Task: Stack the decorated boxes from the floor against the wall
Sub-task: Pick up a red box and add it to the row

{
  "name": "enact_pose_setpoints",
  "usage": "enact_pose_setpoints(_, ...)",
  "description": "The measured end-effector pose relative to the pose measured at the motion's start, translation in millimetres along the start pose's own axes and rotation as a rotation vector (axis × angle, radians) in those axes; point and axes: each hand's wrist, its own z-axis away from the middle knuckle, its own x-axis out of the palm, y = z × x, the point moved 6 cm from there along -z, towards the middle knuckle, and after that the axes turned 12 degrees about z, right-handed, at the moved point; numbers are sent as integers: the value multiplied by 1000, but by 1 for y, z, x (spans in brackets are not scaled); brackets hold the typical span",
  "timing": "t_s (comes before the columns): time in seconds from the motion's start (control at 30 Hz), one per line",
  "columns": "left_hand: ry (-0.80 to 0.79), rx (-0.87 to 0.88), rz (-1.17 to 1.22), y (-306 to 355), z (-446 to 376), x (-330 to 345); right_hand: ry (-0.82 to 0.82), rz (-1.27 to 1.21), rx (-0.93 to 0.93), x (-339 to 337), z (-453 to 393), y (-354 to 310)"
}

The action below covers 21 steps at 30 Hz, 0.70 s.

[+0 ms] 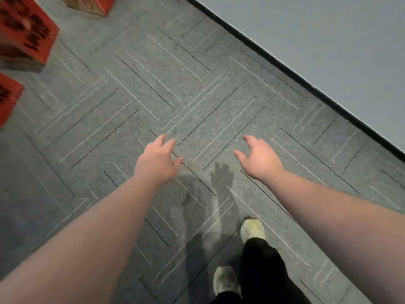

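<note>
well away from the wall (328,36), with left hand (156,160) and right hand (260,157) loosely spread and empty, we should turn to the red boxes (26,34) farther off and grip one by opposite sides.

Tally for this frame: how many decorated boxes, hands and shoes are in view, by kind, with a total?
Decorated boxes: 3, all partly cut off at the frame edge: upper-left box, left-edge box, top-edge box
Hands: 2, left hand, right hand, both holding nothing
Shoes: 2, front shoe, rear shoe
Total: 7
</note>
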Motion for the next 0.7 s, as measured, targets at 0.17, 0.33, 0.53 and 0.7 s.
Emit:
enact_pose_setpoints(0.17, 3, -158, 36, -67, -42, -48, -23, 58, -106, -9, -69, -94)
enact_pose_setpoints(0.33, 43, -201, 27, -118, -114, -118, -61, 105, -211, -32, -161, -194)
enact_pose_setpoints(0.53, 139, -271, 159, -172, -200, -202, -62, 207, -257, -72, -248, -309)
enact_pose_setpoints(0.7, 138, -291, 238, -225, -274, -261, -69, 279, -278, -88, -313, -408)
